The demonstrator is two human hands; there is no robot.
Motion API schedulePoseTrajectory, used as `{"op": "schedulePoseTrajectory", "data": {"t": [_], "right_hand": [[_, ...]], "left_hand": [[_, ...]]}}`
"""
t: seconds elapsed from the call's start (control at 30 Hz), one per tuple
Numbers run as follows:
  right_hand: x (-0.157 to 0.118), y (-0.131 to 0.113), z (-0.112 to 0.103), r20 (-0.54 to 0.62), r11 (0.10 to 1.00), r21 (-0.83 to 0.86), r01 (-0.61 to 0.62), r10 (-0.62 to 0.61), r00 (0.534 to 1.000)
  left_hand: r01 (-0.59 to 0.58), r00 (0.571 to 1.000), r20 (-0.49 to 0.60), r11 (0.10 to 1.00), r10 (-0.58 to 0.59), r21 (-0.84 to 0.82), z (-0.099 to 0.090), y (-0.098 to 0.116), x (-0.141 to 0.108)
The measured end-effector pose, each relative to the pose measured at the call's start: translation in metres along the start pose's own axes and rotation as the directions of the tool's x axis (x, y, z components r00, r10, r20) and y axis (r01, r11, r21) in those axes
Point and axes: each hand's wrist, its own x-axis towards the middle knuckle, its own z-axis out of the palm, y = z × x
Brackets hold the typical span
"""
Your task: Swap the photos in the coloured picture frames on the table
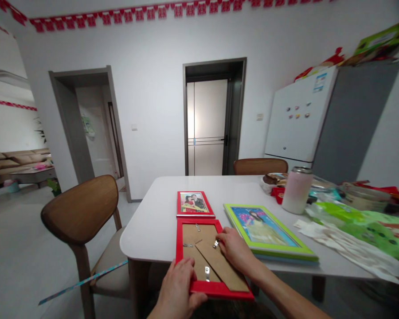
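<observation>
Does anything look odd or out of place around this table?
Yes: a blue patterned strip slants across the wooden chair, one end jutting past it, so it looks stray. On the face-down red frame, the brown stand lies askew, its end overlapping the frame, though that may be normal. I see no obvious spill or damage.

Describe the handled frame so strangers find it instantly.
At the near edge of the white table, the left hand and right hand touch a red frame. Unlike the other red frame and green frame, it shows brown backing and metal clips.
</observation>
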Motion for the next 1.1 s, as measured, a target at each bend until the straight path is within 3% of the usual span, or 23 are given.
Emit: {"op": "schedulePoseTrajectory", "data": {"t": [0.1, 0.23, 0.37, 0.57, 0.7, 0.83, 1.1], "right_hand": [[-0.012, -0.003, -0.004, 0.005, 0.987, 0.146, 0.068, -0.069, 0.998], [-0.030, -0.020, -0.015, 0.171, 0.909, 0.371, 0.188, -0.266, 0.948], [-0.033, -0.034, -0.020, 0.242, 0.885, 0.408, 0.222, -0.340, 0.909], [-0.030, -0.039, -0.012, 0.174, 0.921, 0.298, 0.252, -0.312, 0.934], [-0.025, -0.040, -0.008, 0.145, 0.915, 0.332, 0.230, -0.290, 0.946], [-0.006, -0.048, -0.001, 0.083, 0.913, 0.367, 0.179, -0.224, 0.971], [0.029, -0.069, 0.027, 0.069, 0.975, 0.193, 0.111, -0.127, 0.990]], "left_hand": [[-0.010, 1.000, 0.013, 1.000, 0.010, 0.008, 0.001, -0.001, -0.001], [0.009, 1.000, 0.011, 0.999, -0.010, 0.034, -0.001, 0.003, -0.003], [0.021, 0.999, 0.033, 0.998, -0.023, 0.062, -0.002, 0.007, -0.002], [0.021, 0.999, 0.041, 0.996, -0.024, 0.083, 0.001, 0.004, -0.001], [0.031, 0.998, 0.058, 0.995, -0.036, 0.091, 0.001, 0.003, -0.001], [0.034, 0.997, 0.061, 0.995, -0.040, 0.098, -0.001, 0.006, 0.001], [0.054, 0.995, 0.073, 0.993, -0.062, 0.106, -0.001, 0.008, 0.002]]}}
